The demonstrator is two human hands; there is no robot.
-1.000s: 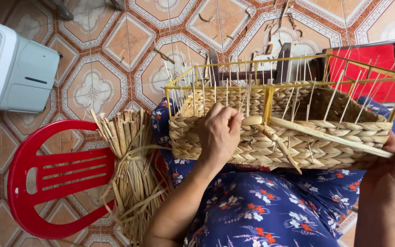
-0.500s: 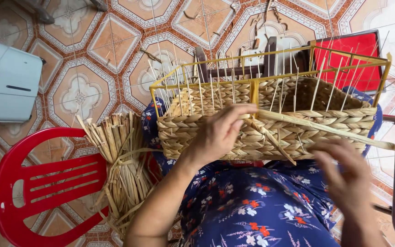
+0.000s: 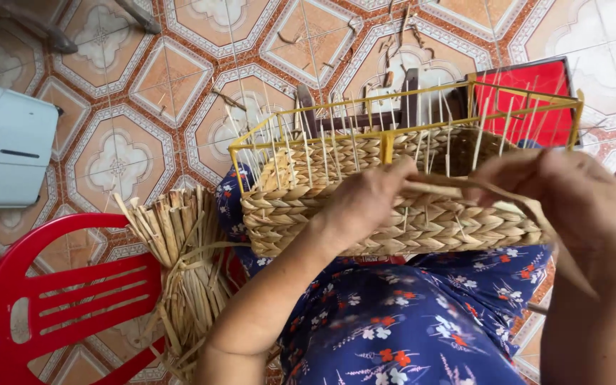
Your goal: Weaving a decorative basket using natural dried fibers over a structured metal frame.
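1. Left hand [image 3: 365,203] presses against the front wall of the woven basket [image 3: 393,214], fingers curled closed on the straw strand [image 3: 433,190] where it meets the weave — pinching it in place.
2. Right hand [image 3: 572,207] is raised just right of the basket's front wall, blurred; fingers look closed around the free run of the same strand, which trails down past the wrist.
3. Basket sits on the person's lap over a blue flowered dress [image 3: 408,321], braided partway up a yellow wire frame [image 3: 393,128]; thin upright stakes [image 3: 308,153] stand bare above the woven rows.
4. Left of the basket: bundle of dried straw [image 3: 180,264] leaning on a red plastic chair [image 3: 51,299]. Further left, a white box-shaped appliance [image 3: 5,146] on the patterned tile floor [image 3: 137,107].
5. Behind the basket, a red flat panel [image 3: 536,96] and dark wooden bars — unclear what they belong to.
6. Doing this step well, as I judge it: keep the left pinch tight at the last stake so the row doesn't loosen, pull the strand snug and level with the right, pass it flat without twisting, seat it close down on the row below.
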